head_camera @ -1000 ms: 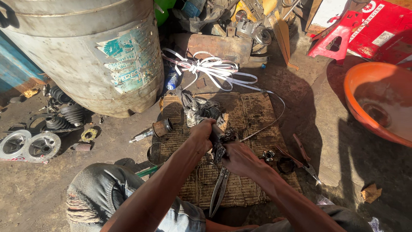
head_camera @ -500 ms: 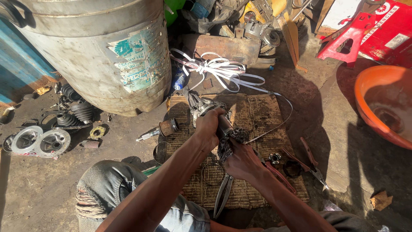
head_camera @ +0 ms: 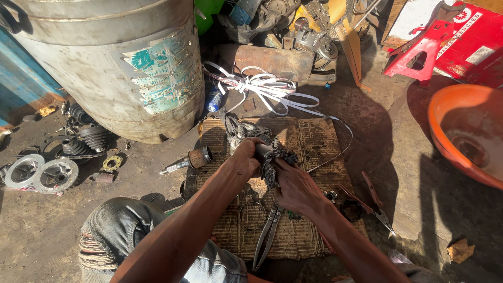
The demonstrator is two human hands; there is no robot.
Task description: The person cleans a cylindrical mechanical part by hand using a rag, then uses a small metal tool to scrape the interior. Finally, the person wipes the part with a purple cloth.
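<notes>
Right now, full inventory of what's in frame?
metal shaft: 1, grey, gripped in left hand
rag: 1, dark, around the shaft end, under right hand
woven mat: 1, brown, on the ground under the hands
shears: 1, steel, on the mat's near edge
metal rings: 2 at least, on the mat's left side
pliers: 1, red-handled, right of the mat
drum: 1, grey, upper left
white strap: 1 bundle, beyond the mat
orange basin: 1, far right
rubber boots: 2 or so, black, left of drum
left hand: closed on shaft
right hand: pressing rag
</notes>
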